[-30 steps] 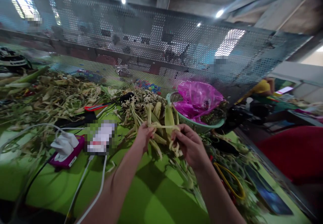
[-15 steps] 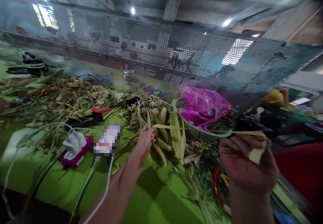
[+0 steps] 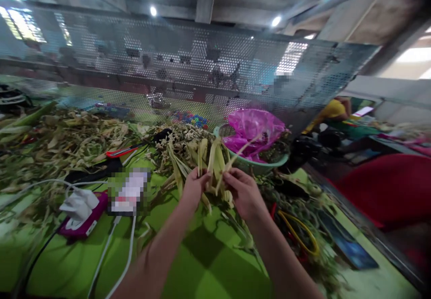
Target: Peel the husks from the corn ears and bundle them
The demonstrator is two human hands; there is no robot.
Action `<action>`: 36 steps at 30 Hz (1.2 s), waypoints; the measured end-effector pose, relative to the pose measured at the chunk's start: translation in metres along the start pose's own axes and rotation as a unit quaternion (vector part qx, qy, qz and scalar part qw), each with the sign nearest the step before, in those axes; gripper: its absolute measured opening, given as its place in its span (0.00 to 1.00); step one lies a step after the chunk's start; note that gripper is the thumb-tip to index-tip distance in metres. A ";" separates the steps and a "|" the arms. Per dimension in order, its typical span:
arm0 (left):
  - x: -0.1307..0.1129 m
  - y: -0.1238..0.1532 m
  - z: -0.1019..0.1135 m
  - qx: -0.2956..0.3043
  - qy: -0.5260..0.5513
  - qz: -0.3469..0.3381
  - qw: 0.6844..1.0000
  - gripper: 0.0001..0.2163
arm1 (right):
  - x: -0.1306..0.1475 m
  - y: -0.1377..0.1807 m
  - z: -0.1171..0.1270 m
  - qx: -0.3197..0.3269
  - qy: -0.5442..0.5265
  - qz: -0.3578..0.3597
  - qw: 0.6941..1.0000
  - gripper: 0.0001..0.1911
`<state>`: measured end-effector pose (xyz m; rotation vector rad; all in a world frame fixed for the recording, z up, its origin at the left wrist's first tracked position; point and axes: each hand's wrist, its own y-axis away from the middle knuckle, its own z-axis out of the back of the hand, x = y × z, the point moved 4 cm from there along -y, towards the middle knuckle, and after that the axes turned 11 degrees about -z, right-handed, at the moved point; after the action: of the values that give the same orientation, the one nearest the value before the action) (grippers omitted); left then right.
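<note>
Husk bundle (image 3: 215,166) held above the green bench (image 3: 208,267), its near end pinched by left hand (image 3: 194,189) and right hand (image 3: 244,193), leaves fanning far toward a teal basket (image 3: 269,164) holding a pink bag (image 3: 251,126).

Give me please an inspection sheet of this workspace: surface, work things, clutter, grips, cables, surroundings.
Surface: green table, partly bare near the person.
Job's things: pale leaf bundle, held up between the hands.
Clutter: dry husk pile at left; teal basin holding a pink bag; red-handled tool.
Grips: left hand and right hand both pinch the bundle.
Cables: white cables cross the table beside a magenta power bank; yellow loop at right.
Surroundings: perforated metal screen behind the table; a person in yellow beyond.
</note>
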<state>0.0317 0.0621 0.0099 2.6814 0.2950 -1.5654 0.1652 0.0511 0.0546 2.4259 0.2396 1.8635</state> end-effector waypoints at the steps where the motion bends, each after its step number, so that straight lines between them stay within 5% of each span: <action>1: 0.001 0.002 -0.002 0.005 -0.014 0.002 1.000 0.11 | -0.007 -0.002 -0.004 -0.002 0.022 0.004 1.000 0.14; 9: -0.004 0.010 -0.014 0.103 -0.037 0.021 0.994 0.12 | -0.015 -0.015 0.010 -0.085 0.135 0.069 0.985 0.18; 15: -0.005 0.007 -0.005 0.043 0.013 0.059 0.997 0.10 | -0.012 -0.015 0.011 -0.070 0.115 0.074 0.988 0.15; 24: 0.001 0.005 -0.007 0.054 0.067 0.078 0.993 0.13 | -0.018 -0.003 -0.013 0.073 0.097 0.035 0.992 0.11; 30: 0.000 0.010 -0.019 0.111 0.082 0.110 0.984 0.15 | -0.018 -0.007 -0.007 -0.020 0.212 0.132 0.968 0.04; 36: 0.003 0.012 -0.016 0.128 0.059 0.089 0.986 0.19 | -0.022 -0.010 -0.001 -0.033 0.246 0.139 0.959 0.07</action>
<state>0.0487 0.0521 0.0144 2.8996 -0.1532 -1.4864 0.1582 0.0575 0.0325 1.9967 -0.1487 2.5312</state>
